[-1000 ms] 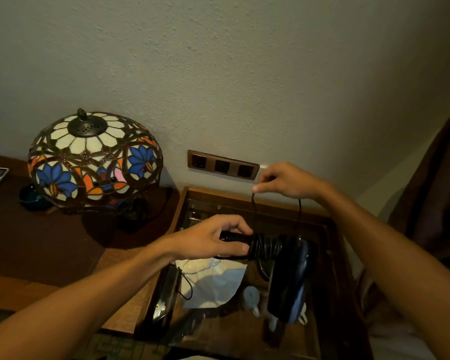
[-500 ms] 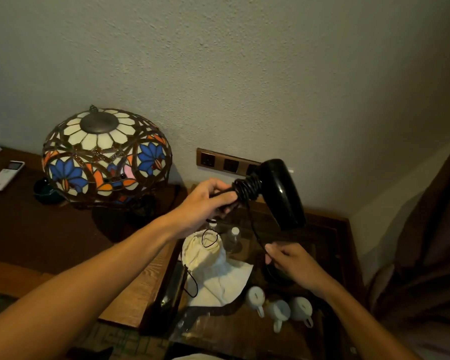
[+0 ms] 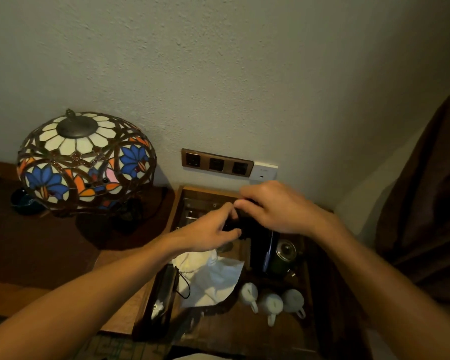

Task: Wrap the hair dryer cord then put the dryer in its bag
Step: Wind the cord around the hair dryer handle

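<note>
The black hair dryer point(image 3: 261, 249) hangs nozzle-down over the wooden tray point(image 3: 174, 214), its handle wound with black cord. My left hand point(image 3: 210, 229) grips the wrapped handle from the left. My right hand point(image 3: 273, 207) is closed over the top of the handle and the cord, hiding the cord's end. The white drawstring bag point(image 3: 208, 276) lies crumpled on the tray below my left wrist, its black string trailing to the left.
A stained-glass lamp point(image 3: 86, 159) stands on the dark wooden table at the left. A row of wall sockets point(image 3: 217, 163) is behind the tray. Three white cups point(image 3: 270, 302) and a glass-lidded kettle point(image 3: 285, 253) sit in the tray. A brown curtain point(image 3: 426, 203) hangs at the right.
The dryer has come down from in front of the sockets to just over the tray. My right hand rose from below the dryer and now closes on the wrapped handle beside my left hand.
</note>
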